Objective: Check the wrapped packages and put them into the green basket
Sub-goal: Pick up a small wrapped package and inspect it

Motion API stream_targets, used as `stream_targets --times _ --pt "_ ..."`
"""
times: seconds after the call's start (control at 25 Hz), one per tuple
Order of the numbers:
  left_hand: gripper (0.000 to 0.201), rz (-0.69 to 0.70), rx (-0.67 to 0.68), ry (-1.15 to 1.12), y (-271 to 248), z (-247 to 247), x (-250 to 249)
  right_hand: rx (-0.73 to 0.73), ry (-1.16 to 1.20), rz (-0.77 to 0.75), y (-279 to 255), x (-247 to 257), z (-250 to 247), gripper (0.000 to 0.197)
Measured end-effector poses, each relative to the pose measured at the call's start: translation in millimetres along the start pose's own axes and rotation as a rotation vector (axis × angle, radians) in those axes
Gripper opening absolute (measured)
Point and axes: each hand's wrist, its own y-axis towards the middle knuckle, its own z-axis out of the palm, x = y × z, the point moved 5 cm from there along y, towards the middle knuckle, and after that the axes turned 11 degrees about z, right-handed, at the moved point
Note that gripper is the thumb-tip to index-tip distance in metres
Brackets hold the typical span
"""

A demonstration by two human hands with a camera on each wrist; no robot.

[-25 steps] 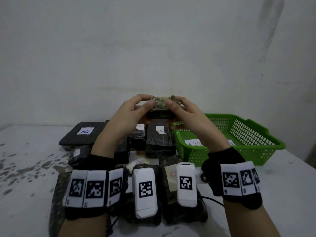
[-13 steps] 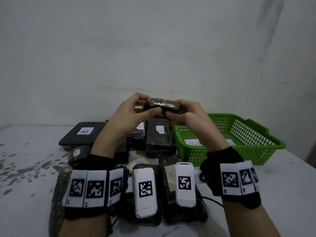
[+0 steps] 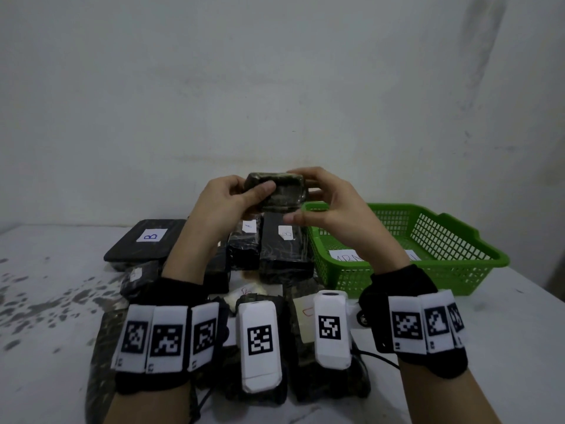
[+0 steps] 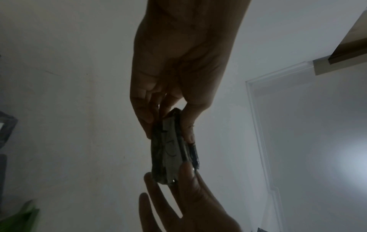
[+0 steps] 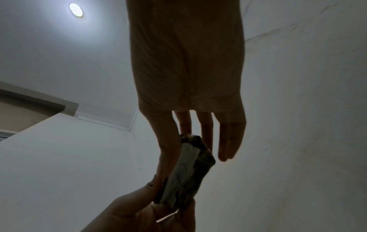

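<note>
Head view: we hold one wrapped package (image 3: 276, 192) raised between both hands, left hand (image 3: 227, 206) gripping its left end, right hand (image 3: 328, 206) pinching the right end, above the packages on the surface (image 3: 46, 301), just left of the green basket (image 3: 458, 258).

Left wrist view: thumb and fingers (image 4: 143, 116) clamp the package.

Right wrist view: a white label (image 5: 182, 171) shows on the package.

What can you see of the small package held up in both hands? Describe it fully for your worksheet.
The package is a small, dark, rounded block in shiny, crinkled wrap. A white paper label with faint marks sits on its far face. It is held in the air before the wall, left of the green basket, the left hand gripping one end and the right hand the other.
</note>
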Motion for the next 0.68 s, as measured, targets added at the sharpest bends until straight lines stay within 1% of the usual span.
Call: stream_targets --times 0.08,0.12,0.2,0.24,0.32,0.36,0.4,0.48,0.56,0.6,0.68 --pt "0.037 -0.044 0.076 -0.040 -2 5 0 -0.069 0.004 -0.042 0 4 -2 0.033" --pt "0.040 -0.037 0.094 -0.067 -4 6 -2 -0.096 0.005 -0.059 0 5 -3 0.029" --pt "0.045 0.022 0.117 -0.085 -7 6 -7 -0.114 0.015 -0.073 2 4 -2 0.029" --pt "0.044 0.050 0.150 -0.082 -8 7 -8 -0.120 0.028 -0.072 2 3 -3 0.030" --pt "0.030 0.081 0.206 -0.098 -10 10 -11 -0.138 0.056 -0.059 4 0 -6 0.027" --pt "0.022 0.087 0.213 -0.101 -10 11 -12 -0.145 0.064 -0.054 5 -1 -7 0.024" --pt "0.019 0.094 0.211 -0.089 -9 11 -11 -0.147 0.064 -0.050 6 -2 -8 0.021" --pt "0.021 0.116 0.202 -0.036 -6 10 -8 -0.152 0.045 -0.047 6 -2 -7 0.015" --pt "0.012 0.112 0.184 -0.044 -5 11 -6 -0.157 0.018 -0.049 7 -3 -7 0.010" --pt "0.007 0.099 0.171 -0.060 -4 11 -5 -0.147 0.019 -0.048 7 -3 -7 0.009" --pt "0.007 0.081 0.141 -0.067 -3 11 -4 -0.108 0.017 -0.029 6 -3 -5 0.010"
